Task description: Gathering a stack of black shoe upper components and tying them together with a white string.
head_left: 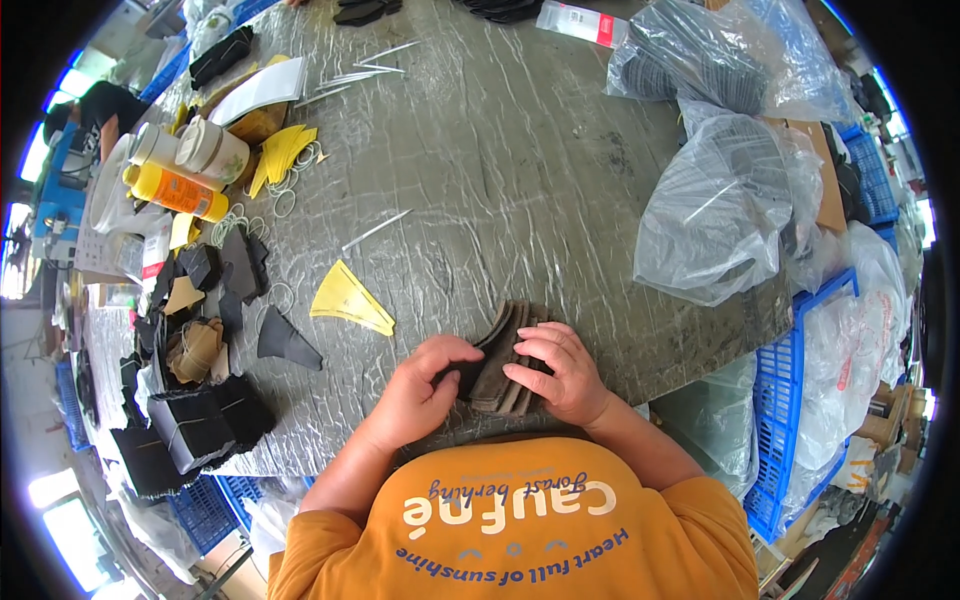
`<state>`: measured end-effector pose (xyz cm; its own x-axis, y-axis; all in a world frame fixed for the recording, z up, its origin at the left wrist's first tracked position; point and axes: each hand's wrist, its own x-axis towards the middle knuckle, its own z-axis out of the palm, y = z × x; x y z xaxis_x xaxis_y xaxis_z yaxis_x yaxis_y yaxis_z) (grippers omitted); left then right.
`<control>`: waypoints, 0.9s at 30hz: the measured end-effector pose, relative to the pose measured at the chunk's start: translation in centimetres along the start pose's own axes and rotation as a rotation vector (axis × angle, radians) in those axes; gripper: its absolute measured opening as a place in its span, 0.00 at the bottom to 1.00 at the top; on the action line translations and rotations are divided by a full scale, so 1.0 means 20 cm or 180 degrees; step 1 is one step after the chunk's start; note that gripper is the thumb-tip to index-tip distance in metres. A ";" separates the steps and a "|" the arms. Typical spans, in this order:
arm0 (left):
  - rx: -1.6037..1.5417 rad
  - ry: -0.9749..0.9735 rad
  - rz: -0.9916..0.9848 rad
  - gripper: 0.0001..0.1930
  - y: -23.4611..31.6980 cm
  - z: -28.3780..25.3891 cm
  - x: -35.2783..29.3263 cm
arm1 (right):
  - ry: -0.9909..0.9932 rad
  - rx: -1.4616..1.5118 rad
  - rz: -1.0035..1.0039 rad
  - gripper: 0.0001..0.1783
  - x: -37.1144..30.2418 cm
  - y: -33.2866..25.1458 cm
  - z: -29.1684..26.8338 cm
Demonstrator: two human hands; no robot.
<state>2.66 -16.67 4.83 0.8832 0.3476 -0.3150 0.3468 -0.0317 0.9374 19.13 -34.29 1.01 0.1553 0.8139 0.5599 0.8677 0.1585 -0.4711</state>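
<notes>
A stack of dark brown, curved cut pieces stands on edge near the table's front, between my two hands. My left hand pinches the stack's left side, thumb and forefinger closed on it. The fingers of my right hand curl over its right side and press against the layers. To the left of my hands lies a yellow fan-shaped template. Beside it rests a single black cut piece of similar shape. Part of the stack is hidden behind my fingers.
Bundled black pieces and loose scraps crowd the left edge. Behind them stand a yellow bottle, white jars and rubber bands. Clear plastic bags of dark pieces cover the right side, above a blue crate. A thin white strip lies mid-table.
</notes>
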 end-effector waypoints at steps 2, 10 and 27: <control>0.1018 -0.0129 0.1047 0.14 -0.03 -0.01 0.01 | 0.0025 -0.0043 -0.0045 0.13 0.00 0.00 0.00; 0.0349 -0.0233 0.0418 0.28 0.02 -0.02 0.00 | 0.0042 -0.0040 -0.0058 0.17 0.00 -0.01 0.00; 0.0144 -0.0171 0.0438 0.18 -0.01 -0.01 0.00 | 0.0047 -0.0133 -0.0103 0.14 0.00 -0.01 0.01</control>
<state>2.52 -16.47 4.72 0.9386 0.2864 -0.1925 0.2340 -0.1181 0.9650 18.87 -34.20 0.95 0.1335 0.8004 0.5844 0.8914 0.1608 -0.4237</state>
